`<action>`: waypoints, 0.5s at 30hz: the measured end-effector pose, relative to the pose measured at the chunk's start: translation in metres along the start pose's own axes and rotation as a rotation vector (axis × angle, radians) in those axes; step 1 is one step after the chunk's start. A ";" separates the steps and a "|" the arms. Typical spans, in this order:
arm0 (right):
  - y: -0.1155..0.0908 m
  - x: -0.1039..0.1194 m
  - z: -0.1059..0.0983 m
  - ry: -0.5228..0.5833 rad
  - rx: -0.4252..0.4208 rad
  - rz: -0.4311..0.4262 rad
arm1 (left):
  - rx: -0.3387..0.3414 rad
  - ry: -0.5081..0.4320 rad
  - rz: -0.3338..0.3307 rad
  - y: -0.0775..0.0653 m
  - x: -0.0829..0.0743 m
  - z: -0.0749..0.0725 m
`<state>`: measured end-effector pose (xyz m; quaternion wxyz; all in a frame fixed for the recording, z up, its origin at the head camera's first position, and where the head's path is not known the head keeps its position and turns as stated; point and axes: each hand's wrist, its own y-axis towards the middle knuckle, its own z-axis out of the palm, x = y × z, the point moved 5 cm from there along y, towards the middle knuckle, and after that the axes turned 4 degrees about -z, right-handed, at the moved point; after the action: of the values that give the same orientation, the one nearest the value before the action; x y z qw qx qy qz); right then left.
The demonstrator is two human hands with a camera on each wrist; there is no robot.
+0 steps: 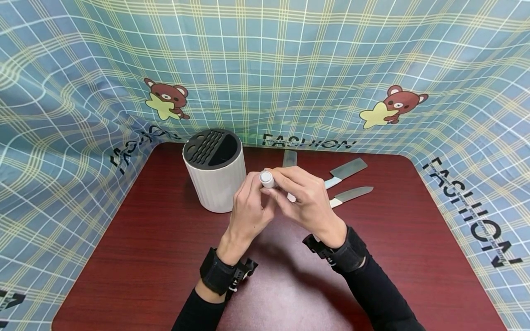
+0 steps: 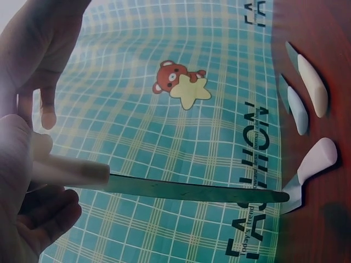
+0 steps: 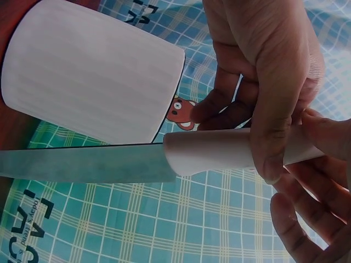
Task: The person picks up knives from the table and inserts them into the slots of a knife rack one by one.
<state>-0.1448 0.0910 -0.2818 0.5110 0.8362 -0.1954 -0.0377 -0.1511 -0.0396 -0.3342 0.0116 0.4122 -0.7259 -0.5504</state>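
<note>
Both hands meet round the white handle (image 3: 211,150) of a kitchen knife, which stands upright with its blade (image 2: 192,189) downward. In the head view only the round handle end (image 1: 267,179) shows between the fingers. The left hand (image 1: 251,204) grips the handle, its thumb (image 3: 271,153) across the side. Close to the handle's top end, the right hand (image 1: 304,193) pinches it with thumb and fingers. In the left wrist view the blade tip overlaps a knife lying on the table. Just left of the hands is a white ribbed knife block (image 1: 219,188) with a black slotted top.
To the right, a cleaver (image 1: 349,168) and a pointed knife (image 1: 354,194), both white-handled, lie on the dark red table (image 1: 145,248). Behind the hands lies another broad blade (image 1: 290,158), partly hidden. A plaid cloth (image 1: 265,69) with printed bears surrounds the table's back and sides.
</note>
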 end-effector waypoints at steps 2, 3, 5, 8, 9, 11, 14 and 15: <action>0.001 0.000 -0.001 0.002 -0.010 -0.008 | -0.006 -0.013 0.001 0.000 -0.001 -0.001; 0.001 0.000 -0.001 0.005 -0.016 -0.011 | -0.011 -0.017 0.007 0.000 -0.001 -0.001; 0.002 0.000 -0.002 0.003 -0.026 -0.018 | -0.024 -0.026 0.018 0.001 -0.003 -0.003; 0.002 -0.001 -0.003 -0.002 -0.039 -0.026 | -0.048 -0.036 0.038 0.003 -0.005 -0.005; 0.002 -0.001 -0.004 -0.006 -0.042 -0.029 | -0.053 -0.039 0.042 0.004 -0.006 -0.006; 0.003 -0.001 -0.004 -0.011 -0.047 -0.035 | -0.058 -0.044 0.046 0.005 -0.007 -0.007; 0.004 0.000 -0.004 -0.010 -0.047 -0.038 | -0.055 -0.051 0.044 0.006 -0.008 -0.008; 0.004 0.000 -0.004 -0.010 -0.047 -0.038 | -0.053 -0.052 0.044 0.006 -0.008 -0.008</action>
<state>-0.1448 0.0927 -0.2762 0.5288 0.8273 -0.1813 -0.0562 -0.1461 -0.0408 -0.3227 0.0157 0.3814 -0.7201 -0.5794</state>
